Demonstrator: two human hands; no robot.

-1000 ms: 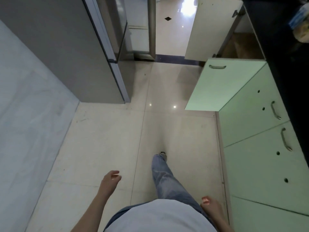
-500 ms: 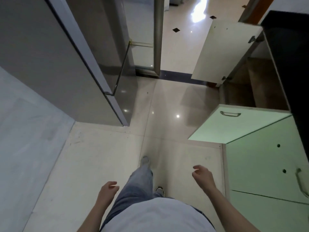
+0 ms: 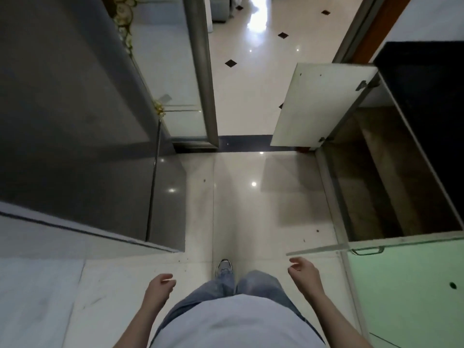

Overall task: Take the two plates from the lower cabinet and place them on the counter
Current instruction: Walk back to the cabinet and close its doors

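Currently, the lower cabinet (image 3: 371,187) stands open at our right, below the black counter (image 3: 426,96). Its interior is dim and shows only brown shelves, so we cannot tell where the plates lie within it. One pale door (image 3: 319,104) swings out on the far side of the opening, and a green door (image 3: 326,248) with a metal handle (image 3: 367,251) swings out on the near side. Our right hand (image 3: 305,271) hovers near the green door's edge, apart from it, fingers loosely curled and holding nothing. Our left hand (image 3: 159,288) hangs over the tiled floor (image 3: 251,209), fingers likewise relaxed and holding nothing. One shoe (image 3: 224,267) shows between the hands. A grey refrigerator (image 3: 75,121) stands at our left, across the floor from the cabinet.
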